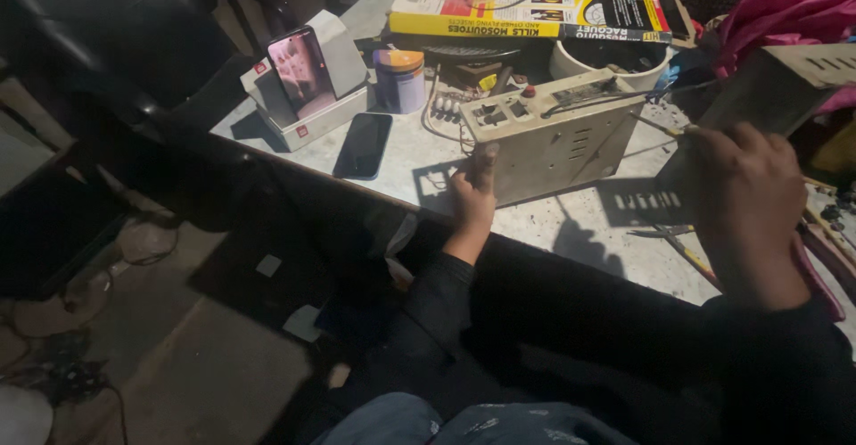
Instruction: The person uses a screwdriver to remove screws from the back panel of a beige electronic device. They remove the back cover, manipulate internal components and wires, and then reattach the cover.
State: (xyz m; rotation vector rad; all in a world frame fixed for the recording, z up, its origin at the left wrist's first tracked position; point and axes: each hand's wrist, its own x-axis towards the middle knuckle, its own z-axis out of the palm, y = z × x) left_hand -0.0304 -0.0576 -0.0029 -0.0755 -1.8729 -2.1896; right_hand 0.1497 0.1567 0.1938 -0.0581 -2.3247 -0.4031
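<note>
Left hand point(473, 197) fingers clamp the metal box point(548, 133), lying lengthwise left-right; right hand point(747, 202) fingers unclear.

Under the left hand's point(473, 197) fingers, the metal box point(546, 137) is dull cream — one red knob on top. Beyond those fingers, a lilac tub point(399, 80) with an orange lid and a black phone point(363, 144). Past the right hand's point(747, 209) fingertips — a yellow carton point(526, 4) and pink cloth point(785, 8).

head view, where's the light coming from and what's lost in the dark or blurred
Head view: light from the far side, so the metal box throws shadows toward the person; floor and sleeves sink into dark; right hand looks soft; left hand grips the box's corner.
</note>
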